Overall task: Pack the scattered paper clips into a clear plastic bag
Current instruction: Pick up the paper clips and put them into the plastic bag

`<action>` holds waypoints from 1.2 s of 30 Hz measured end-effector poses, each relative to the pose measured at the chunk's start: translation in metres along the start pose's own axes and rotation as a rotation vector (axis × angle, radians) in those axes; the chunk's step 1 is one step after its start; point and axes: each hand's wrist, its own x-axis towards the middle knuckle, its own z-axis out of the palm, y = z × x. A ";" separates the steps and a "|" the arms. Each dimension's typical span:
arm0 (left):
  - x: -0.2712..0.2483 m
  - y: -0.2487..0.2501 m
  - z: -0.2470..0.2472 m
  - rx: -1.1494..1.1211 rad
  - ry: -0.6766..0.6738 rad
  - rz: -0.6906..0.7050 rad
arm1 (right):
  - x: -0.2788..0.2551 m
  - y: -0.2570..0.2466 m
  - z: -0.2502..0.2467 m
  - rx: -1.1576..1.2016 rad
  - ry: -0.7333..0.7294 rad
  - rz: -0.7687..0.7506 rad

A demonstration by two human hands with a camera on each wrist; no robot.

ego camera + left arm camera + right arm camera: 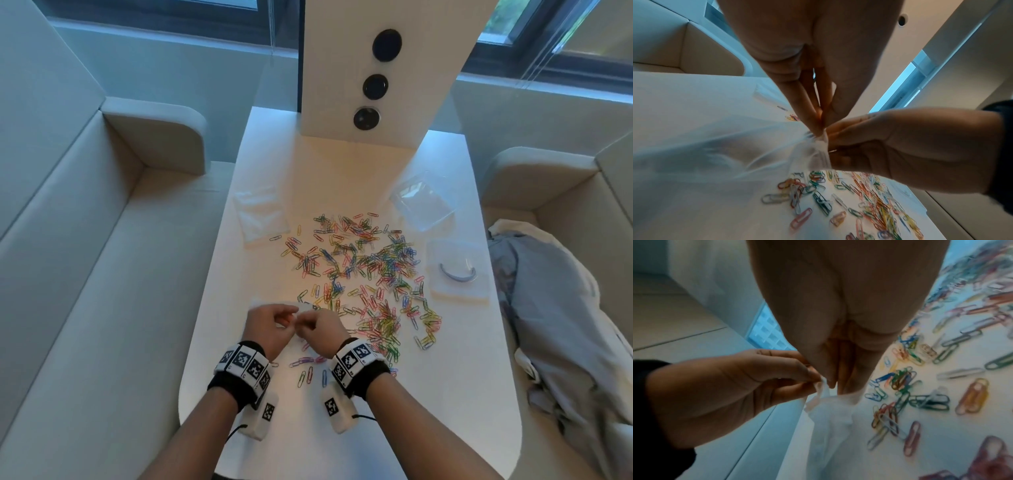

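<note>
Many coloured paper clips [363,274] lie scattered over the middle of the white table [462,394]. Near the table's front, both hands meet over a clear plastic bag [719,146]. My left hand [270,323] pinches the bag's top edge with thumb and fingertips, and my right hand [320,325] pinches the same edge right beside it. The bag [828,423] hangs down from the two pinches and looks limp; I cannot tell whether any clips are inside. More clips [838,194] lie on the table just past the hands, and others [920,386] show to the right.
A flat stack of clear bags [262,219] lies at the table's back left, another crumpled clear bag [423,202] at the back right, and a clear lidded box [457,270] at the right edge. A white board [376,68] stands behind. Sofas flank the table; cloth [561,308] lies right.
</note>
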 end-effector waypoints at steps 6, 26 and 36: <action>0.006 -0.005 -0.044 0.002 0.133 -0.075 | -0.006 -0.004 -0.004 0.087 0.075 -0.074; -0.012 -0.010 -0.025 0.047 -0.012 -0.121 | -0.060 0.107 -0.007 -1.184 -0.271 -0.463; -0.010 -0.018 0.000 0.099 -0.065 -0.163 | -0.056 0.100 -0.025 -0.842 -0.116 -0.332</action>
